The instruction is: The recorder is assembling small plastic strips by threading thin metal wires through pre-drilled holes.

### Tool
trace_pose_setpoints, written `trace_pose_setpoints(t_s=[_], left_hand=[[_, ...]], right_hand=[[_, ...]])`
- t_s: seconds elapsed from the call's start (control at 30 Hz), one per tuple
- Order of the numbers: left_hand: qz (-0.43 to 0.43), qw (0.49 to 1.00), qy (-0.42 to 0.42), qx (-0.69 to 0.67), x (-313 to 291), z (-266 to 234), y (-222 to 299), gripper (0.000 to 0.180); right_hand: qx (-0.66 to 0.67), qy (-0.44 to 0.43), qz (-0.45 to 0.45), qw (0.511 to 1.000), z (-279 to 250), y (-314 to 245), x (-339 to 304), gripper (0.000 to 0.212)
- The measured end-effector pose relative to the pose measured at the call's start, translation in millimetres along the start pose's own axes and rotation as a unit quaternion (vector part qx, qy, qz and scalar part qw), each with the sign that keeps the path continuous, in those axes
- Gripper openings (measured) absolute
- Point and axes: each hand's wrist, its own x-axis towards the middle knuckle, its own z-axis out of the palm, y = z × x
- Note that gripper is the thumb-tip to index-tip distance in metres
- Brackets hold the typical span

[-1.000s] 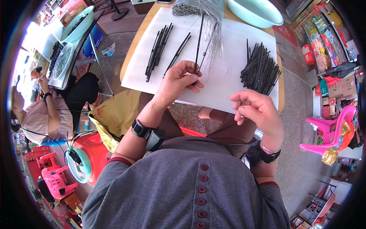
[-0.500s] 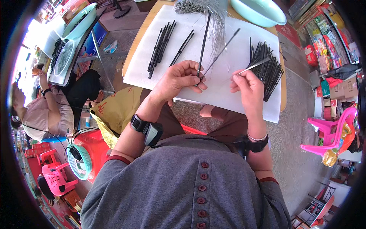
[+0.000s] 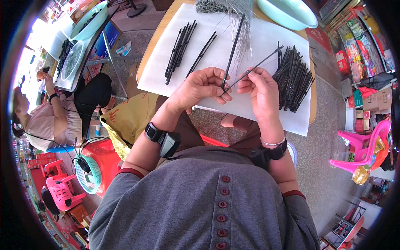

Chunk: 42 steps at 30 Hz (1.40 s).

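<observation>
My left hand [image 3: 204,88] is closed in a pinch on the lower ends of two thin black sticks above the white-covered table [image 3: 162,62]. One black stick [image 3: 234,46] points up and away. The other black stick [image 3: 266,57] slants out to the right, forming a V with the first. My right hand [image 3: 261,87] pinches this slanted stick partway along, close to my left fingers. A large pile of black sticks [image 3: 293,79] lies just right of my right hand. Left of my hands rest a smaller bunch of sticks [image 3: 180,52] and a few separate ones [image 3: 201,54].
A tangle of thin pale wires [image 3: 241,31] and a dark coiled heap [image 3: 211,6] lie at the table's far side, beside a pale green basin [image 3: 287,14]. At left a seated person [image 3: 52,121] works at another table. A pink chair [image 3: 362,143] stands at right.
My right hand has moved left to the slanted stick and now pinches it. The pale, thin strip at its fingers before no longer shows. The left hand keeps its pinch.
</observation>
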Motion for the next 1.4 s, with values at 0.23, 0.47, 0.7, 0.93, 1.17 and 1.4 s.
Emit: trace_pose_setpoints(t_s=[0.23,0.47,0.7,0.93,1.17,1.4], left_hand=[[0.0,1.0,-0.013,-0.005,0,-2,-1,0.03],[-0.008,0.999,-0.016,0.027,-1,3,5,0.028],[-0.009,0.999,-0.02,0.032,-1,2,4,0.028],[-0.017,1.0,-0.018,0.0,-2,-1,2,0.032],[-0.013,1.0,-0.011,0.021,-1,0,0,0.034],[-0.006,0.999,0.011,0.035,-5,11,9,0.023]], right_hand=[[-0.034,-0.002,0.009,0.999,3,4,0,0.016],[-0.046,0.001,0.032,0.998,7,1,1,0.017],[-0.062,0.002,0.052,0.997,5,2,4,0.016],[-0.055,0.003,0.082,0.995,7,2,9,0.012],[-0.046,0.016,0.067,0.997,7,6,10,0.013],[-0.113,0.037,0.047,0.992,13,4,9,0.015]])
